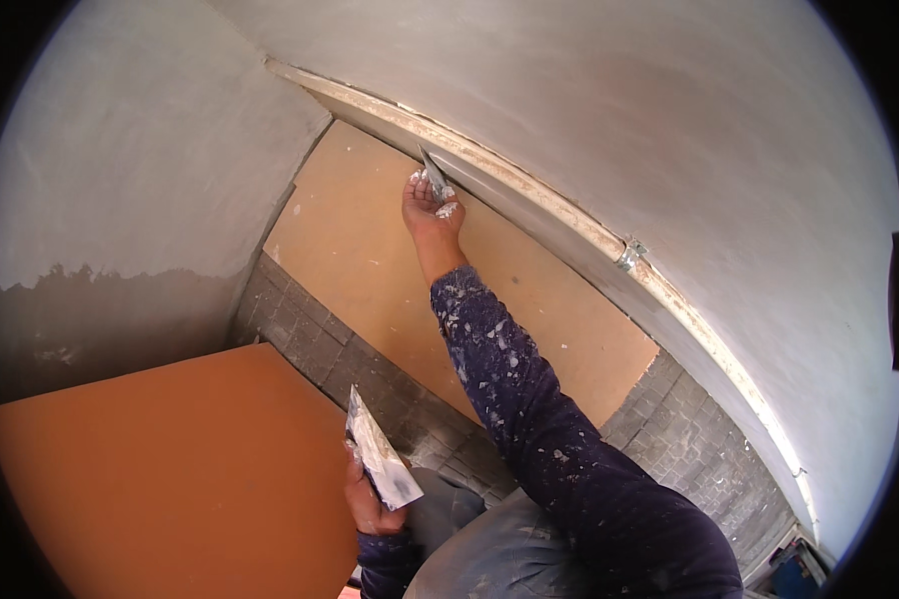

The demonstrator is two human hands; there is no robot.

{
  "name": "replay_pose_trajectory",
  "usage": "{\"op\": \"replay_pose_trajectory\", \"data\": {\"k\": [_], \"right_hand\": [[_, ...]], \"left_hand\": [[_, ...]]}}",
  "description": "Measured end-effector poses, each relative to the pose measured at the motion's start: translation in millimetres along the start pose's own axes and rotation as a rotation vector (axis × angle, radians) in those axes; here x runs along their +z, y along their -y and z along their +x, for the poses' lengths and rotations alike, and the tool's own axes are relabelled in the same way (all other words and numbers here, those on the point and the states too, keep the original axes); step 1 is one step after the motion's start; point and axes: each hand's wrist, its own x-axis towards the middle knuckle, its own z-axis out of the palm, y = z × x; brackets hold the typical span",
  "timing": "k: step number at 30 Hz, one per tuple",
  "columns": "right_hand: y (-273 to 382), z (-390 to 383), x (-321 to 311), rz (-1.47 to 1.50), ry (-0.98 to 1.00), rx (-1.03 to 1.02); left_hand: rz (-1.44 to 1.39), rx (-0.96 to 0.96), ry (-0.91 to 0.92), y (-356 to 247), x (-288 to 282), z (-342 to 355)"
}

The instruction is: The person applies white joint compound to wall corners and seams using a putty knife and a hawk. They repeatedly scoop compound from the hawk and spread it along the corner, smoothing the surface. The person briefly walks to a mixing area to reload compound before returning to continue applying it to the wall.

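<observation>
My right hand reaches far forward, its fingers closed around a putty knife with a thin grey blade. White plaster clings to the fingertips and thumb. The blade is close to the lower part of the right wall; whether it touches cannot be made out. Close to my body, my left hand grips a flat rectangular steel trowel smeared with white plaster. The trowel is tilted, and its handle is hidden behind the blade and fingers. Dried white splashes cover my dark right sleeve.
A pipe with a metal clamp runs along the right wall. An orange-tan board lies on the grey paved floor. An orange panel fills the lower left. The left wall has a dark, ragged-edged lower band.
</observation>
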Motion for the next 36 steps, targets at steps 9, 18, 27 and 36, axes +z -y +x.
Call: {"op": "replay_pose_trajectory", "data": {"k": [9,18,27,36], "right_hand": [[76,-49,-11,0.083,-0.015,-0.045],[182,-136,-1,0.04,-0.026,-0.133],[290,-214,-1,0.045,0.07,-0.187],[316,-325,-35,-0.486,0.149,-0.305]], "left_hand": [[0.159,0.073,-0.276,-4,15,-14],[0.343,0.159,-0.115,-4,36,-27],[0.171,0.002,0.134,-7,19,-36],[0.129,0.013,0.191,13,24,-28]]}}
